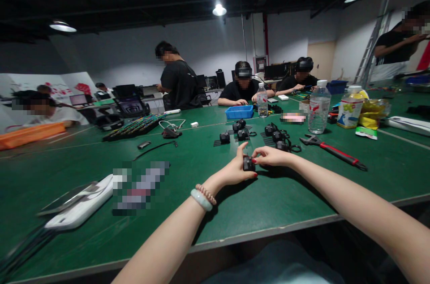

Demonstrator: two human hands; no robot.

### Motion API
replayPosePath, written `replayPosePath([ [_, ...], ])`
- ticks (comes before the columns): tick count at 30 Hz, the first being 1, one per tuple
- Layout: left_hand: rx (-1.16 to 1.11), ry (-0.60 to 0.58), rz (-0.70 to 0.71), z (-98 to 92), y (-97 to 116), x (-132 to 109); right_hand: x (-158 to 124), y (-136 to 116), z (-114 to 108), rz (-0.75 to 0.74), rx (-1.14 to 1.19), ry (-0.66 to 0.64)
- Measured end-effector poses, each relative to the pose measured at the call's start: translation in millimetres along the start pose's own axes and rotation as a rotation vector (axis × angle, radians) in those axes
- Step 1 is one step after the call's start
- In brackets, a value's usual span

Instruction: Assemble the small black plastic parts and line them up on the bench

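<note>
A small black blocky part (pixel 249 164) sits between my two hands, just above or on the green table (pixel 268 201). My left hand (pixel 235 169) is closed around it from the left, index finger pointing up past it and thumb along the near side. With bent fingers, my right hand (pixel 271 157) pinches at its right side; the fingertips partly hide what they grip. Beyond my hands lie similar black parts (pixel 242 135) with thin dark strips, and more black parts with rings (pixel 281 143) farther right.
To the right lies an adjustable wrench (pixel 339 152) with red-black handle. Behind it stand a water bottle (pixel 318 109) and a juice bottle (pixel 350 107). A blue tray (pixel 239 112) is ahead. A white power strip (pixel 82 203) lies left. Co-workers (pixel 242 91) sit across the table.
</note>
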State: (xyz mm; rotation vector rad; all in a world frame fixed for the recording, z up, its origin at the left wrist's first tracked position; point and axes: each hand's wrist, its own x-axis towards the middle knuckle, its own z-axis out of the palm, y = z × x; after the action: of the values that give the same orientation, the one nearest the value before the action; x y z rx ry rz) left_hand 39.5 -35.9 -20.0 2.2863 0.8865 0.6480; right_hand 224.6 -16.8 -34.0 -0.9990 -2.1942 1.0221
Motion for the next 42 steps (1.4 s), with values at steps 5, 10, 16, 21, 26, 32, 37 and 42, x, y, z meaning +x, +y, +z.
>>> replayPosePath([
  [5,0.013,-0.008,0.006,0.0,-0.1,0.1,-0.5,-0.3,-0.8,0.007,-0.020,-0.002],
  [10,0.000,-0.021,0.016,-0.3,-0.5,0.8,-0.9,0.2,-0.7,0.016,-0.028,0.004],
  [16,-0.045,-0.022,0.033,-0.6,-1.6,1.5,-3.3,-0.1,-1.2,-0.016,0.037,0.005],
  [21,-0.058,-0.030,0.044,-0.8,-1.7,1.7,-4.4,-0.2,-1.7,-0.084,0.059,-0.047],
  [26,-0.067,-0.017,0.040,-0.4,-2.8,1.6,-4.1,0.8,-1.4,-0.096,-0.047,-0.043],
  [32,-0.089,-0.034,0.031,-0.3,-1.0,1.1,-4.4,1.2,0.0,-0.119,-0.140,-0.024],
  [37,-0.073,-0.031,0.034,-0.7,0.3,1.1,-4.5,-0.1,0.0,-0.107,-0.124,-0.027],
  [42,-0.074,-0.025,0.038,-0.3,-1.1,2.0,-3.9,1.0,0.0,-0.111,-0.095,-0.021],
])
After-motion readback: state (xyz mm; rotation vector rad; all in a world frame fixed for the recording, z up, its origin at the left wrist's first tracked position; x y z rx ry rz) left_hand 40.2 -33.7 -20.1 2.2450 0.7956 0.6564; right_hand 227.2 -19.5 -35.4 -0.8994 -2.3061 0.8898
